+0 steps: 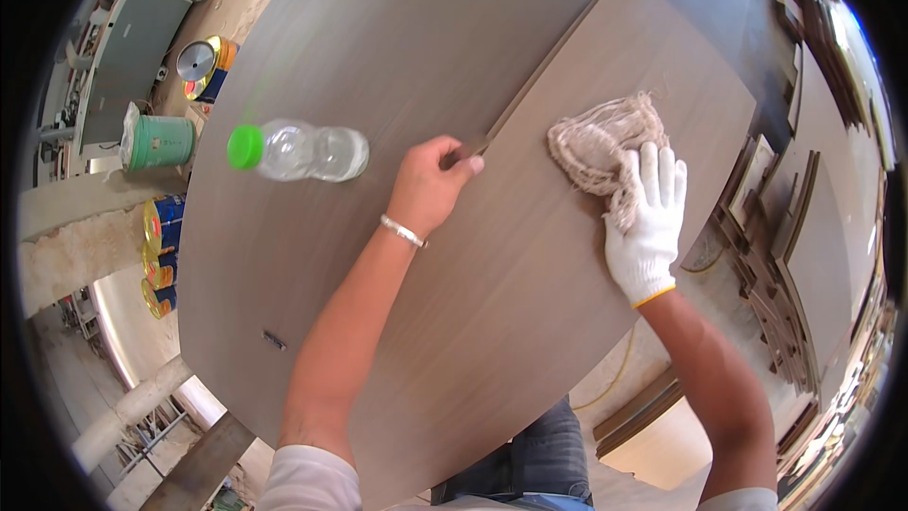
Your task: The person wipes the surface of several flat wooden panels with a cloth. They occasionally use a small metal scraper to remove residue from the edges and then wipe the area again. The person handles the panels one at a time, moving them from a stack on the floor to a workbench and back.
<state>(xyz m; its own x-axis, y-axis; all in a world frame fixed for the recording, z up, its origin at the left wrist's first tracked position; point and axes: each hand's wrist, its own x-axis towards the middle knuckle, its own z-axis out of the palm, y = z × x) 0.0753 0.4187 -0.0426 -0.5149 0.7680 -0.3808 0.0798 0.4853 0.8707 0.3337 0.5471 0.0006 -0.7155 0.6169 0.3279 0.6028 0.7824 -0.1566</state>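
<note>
A brown wood-grain panel point(586, 66) lies on top of a larger brown board point(407, 28), its long left edge running diagonally. At that edge, my bare left hand point(430, 185) pinches a small, thin, dark piece point(463, 153) whose kind I cannot make out; its tip touches the edge. On the panel my right hand point(648, 222), in a white knit glove, lies with fingers stretched along the right side of a bunched beige rag point(596, 142). The rag is caught between the thumb side and the fingers; the thumb itself is hidden.
A clear plastic bottle point(317, 151) with a green cap lies on the board left of my left hand. A small dark object point(273, 340) sits near the board's left edge. Beyond are a green bucket point(163, 142), several cans point(161, 255) and stacked panels point(813, 255) at right.
</note>
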